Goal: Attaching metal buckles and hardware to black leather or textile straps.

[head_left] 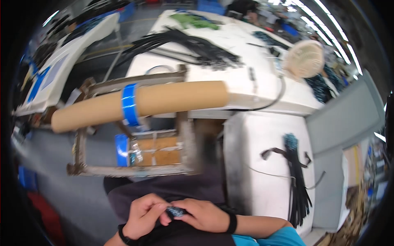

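Bottom middle of the frame, left hand [143,215] and right hand [203,215] both pinch a small dark patterned strap piece [176,211] over the lap. Cardboard tube [139,104] with blue tape band [130,104] sits above, dark strap bundle [296,180] on the white table [254,156] at right

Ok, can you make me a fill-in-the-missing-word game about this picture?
1. Both hands, the left hand and the right hand, pinch one small dark ____ piece between them.
2. The long cardboard tube has a band of ____ tape around it.
3. The tube lies across a ____ frame.
4. A round ____ stands at the far right end of the white table.

Missing words: patterned; blue; wooden; fan
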